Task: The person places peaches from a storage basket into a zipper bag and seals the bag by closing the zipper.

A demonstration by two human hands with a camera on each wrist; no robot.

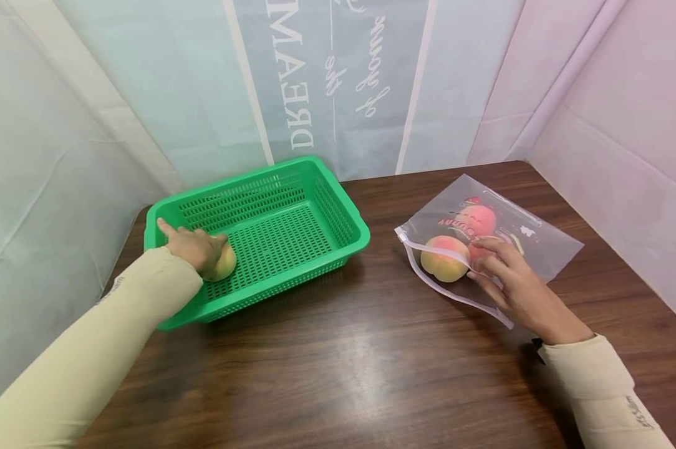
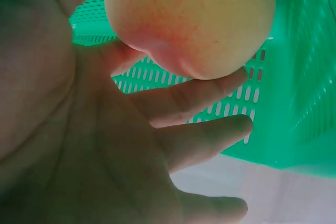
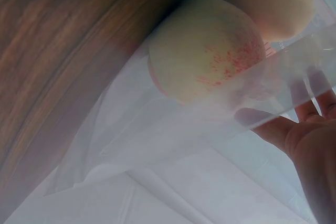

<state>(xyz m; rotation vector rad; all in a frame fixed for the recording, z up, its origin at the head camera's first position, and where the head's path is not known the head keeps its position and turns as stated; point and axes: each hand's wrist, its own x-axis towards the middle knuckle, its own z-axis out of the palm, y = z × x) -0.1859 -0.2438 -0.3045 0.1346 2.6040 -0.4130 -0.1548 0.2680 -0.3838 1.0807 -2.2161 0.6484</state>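
Observation:
My left hand [image 1: 194, 249] reaches into the green plastic basket [image 1: 357, 234] and grips a yellow-pink peach [image 1: 226, 262] at its left end. In the left wrist view the thumb and index finger [image 2: 126, 59] go round the peach [image 2: 194, 19], while the other fingers are spread. On the right my right hand [image 1: 514, 287] holds the upper film of a clear zip bag [image 1: 545, 249] near its mouth. Peaches lie inside, one [image 1: 444, 268] at the opening, another [image 1: 478, 218] farther back and one partly behind the fingers. The right wrist view shows the thumb [image 3: 270, 129] against the film.
Both stand on a dark wood table [image 1: 343, 349]. A printed grey-blue curtain [image 1: 338, 81] hangs behind, with pale sheets [image 1: 641, 125] at the sides. The zip slider [image 1: 401, 235] sits at the bag mouth's left end.

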